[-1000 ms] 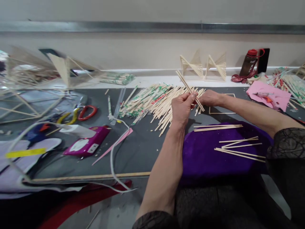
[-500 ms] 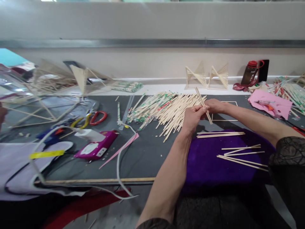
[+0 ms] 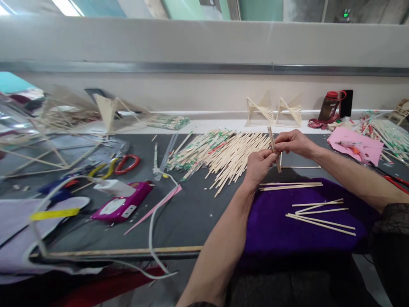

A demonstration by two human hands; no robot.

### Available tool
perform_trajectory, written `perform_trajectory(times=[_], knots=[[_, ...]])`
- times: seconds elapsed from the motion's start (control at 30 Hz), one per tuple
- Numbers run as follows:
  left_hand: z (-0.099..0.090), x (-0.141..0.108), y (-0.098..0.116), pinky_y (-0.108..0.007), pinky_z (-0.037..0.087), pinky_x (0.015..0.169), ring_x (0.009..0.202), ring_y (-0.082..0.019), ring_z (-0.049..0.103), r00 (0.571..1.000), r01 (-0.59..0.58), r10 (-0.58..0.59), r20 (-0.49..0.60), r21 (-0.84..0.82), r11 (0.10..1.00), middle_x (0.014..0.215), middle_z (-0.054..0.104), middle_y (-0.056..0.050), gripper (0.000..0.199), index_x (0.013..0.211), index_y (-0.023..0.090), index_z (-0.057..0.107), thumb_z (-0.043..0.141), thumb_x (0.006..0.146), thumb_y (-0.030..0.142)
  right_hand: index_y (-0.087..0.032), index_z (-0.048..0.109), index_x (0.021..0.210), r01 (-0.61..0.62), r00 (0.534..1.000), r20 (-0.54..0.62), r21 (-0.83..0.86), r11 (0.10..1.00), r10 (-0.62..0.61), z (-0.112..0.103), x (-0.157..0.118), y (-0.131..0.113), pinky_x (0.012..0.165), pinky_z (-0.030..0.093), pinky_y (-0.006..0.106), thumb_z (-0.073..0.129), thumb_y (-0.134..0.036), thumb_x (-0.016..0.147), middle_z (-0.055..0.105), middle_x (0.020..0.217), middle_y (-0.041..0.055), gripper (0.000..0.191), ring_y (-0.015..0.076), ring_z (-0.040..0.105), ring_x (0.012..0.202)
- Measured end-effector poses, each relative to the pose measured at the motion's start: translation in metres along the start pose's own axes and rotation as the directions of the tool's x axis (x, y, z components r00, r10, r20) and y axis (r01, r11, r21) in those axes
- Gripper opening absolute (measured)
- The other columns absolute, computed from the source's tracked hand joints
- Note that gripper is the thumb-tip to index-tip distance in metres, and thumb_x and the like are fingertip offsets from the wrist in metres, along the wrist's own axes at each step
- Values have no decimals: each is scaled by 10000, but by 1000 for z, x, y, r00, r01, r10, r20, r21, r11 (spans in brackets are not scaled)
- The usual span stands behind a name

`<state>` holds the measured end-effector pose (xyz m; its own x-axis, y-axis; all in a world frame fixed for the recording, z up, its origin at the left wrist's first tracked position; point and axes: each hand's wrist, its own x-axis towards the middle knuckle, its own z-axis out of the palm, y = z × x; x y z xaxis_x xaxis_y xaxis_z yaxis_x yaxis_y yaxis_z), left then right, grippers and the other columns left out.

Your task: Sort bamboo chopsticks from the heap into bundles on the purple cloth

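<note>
Above the dark tabletop, my left hand (image 3: pixel 259 166) and my right hand (image 3: pixel 294 143) meet around a few wooden chopsticks (image 3: pixel 271 134). They stand nearly upright, pinched by the thumbs and fingers of both hands. How many there are cannot be told. Below the hands a purple cloth (image 3: pixel 268 230) carries several loose chopsticks (image 3: pixel 321 221), some lying across each other. Left of my hands lies a large pile of bare chopsticks (image 3: pixel 236 160), alongside wrapped ones (image 3: pixel 194 149). Behind my right hand, a thin stick frame (image 3: pixel 300 167) is partly hidden.
Two twisted stick models (image 3: pixel 259 111) stand at the back by a red-capped bottle (image 3: pixel 329 105). A glue gun (image 3: pixel 356 149) rests on pink paper (image 3: pixel 338 136) at right. To the left are red-handled scissors (image 3: pixel 127 164), a purple wipes pack (image 3: pixel 123 204) and a white cable (image 3: pixel 151 238).
The held chopsticks have turned from a slant to nearly upright. My right hand has shifted up and right, its fingers now on the sticks. The view has tipped slightly upward.
</note>
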<state>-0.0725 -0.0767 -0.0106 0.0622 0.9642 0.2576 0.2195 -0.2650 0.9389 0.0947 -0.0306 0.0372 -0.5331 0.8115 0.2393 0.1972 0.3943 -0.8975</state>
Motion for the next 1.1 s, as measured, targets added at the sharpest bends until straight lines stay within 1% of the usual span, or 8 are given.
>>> perform_trajectory(times=[0.23,0.37,0.5,0.57,0.67,0.87,1.0,1.1], knots=[[7,-1,-7,-237,476,563,623,-155,623,999,30,-30,-17,54,998,632,695,-16,293,695,177,763,670,764,447,-171,675,658,26,999,28,-48,998,-25,-1,-3,3,574,423,229,719,-342,659,623,611,-36,177,90,542,594],[11,-2,-9,-267,529,660,826,-189,687,993,-3,2,-118,-10,1000,950,771,-62,343,1007,195,795,719,756,416,-159,685,723,-21,987,-162,-70,997,9,-28,18,6,496,397,205,694,-356,702,632,623,-14,199,90,545,573],[10,-7,-5,-317,545,850,915,-190,701,987,-47,49,-154,23,999,992,768,-58,280,1023,224,792,707,795,362,-151,645,723,-78,855,-518,-148,986,-10,-68,62,28,492,411,201,673,-268,731,620,622,0,120,110,596,600],[10,-10,-3,-328,543,883,901,-185,705,988,-70,78,-135,63,996,974,770,-46,224,992,241,797,687,824,342,-154,643,736,-159,794,-608,-200,967,4,-83,86,45,514,436,215,661,-245,746,626,633,4,93,126,614,615],[11,-13,-3,-320,552,858,897,-184,713,990,-107,117,-79,126,986,963,775,-40,183,972,261,798,660,861,309,-150,673,785,-296,765,-643,-373,879,-15,-93,117,68,599,484,253,606,-233,794,673,711,35,107,154,641,689],[15,-16,-12,-295,561,814,853,-176,726,980,-193,199,3,241,951,912,781,-48,162,951,246,793,640,900,260,-128,722,934,-480,786,-618,-629,612,-20,-88,159,92,759,486,293,427,-220,896,730,923,99,311,195,656,865],[15,-19,-15,-273,566,760,823,-157,728,946,-312,324,10,301,901,885,781,-38,168,965,215,778,615,930,236,-152,729,846,-484,721,-691,-552,679,-48,-86,173,108,771,473,316,493,-237,857,724,847,78,251,206,641,815],[15,-21,-14,-258,568,732,795,-143,725,927,-356,375,3,325,876,858,780,-26,158,950,201,770,614,935,225,-176,704,744,-431,706,-703,-524,734,-87,-87,179,120,763,468,329,534,-236,820,703,768,52,195,202,624,760]])
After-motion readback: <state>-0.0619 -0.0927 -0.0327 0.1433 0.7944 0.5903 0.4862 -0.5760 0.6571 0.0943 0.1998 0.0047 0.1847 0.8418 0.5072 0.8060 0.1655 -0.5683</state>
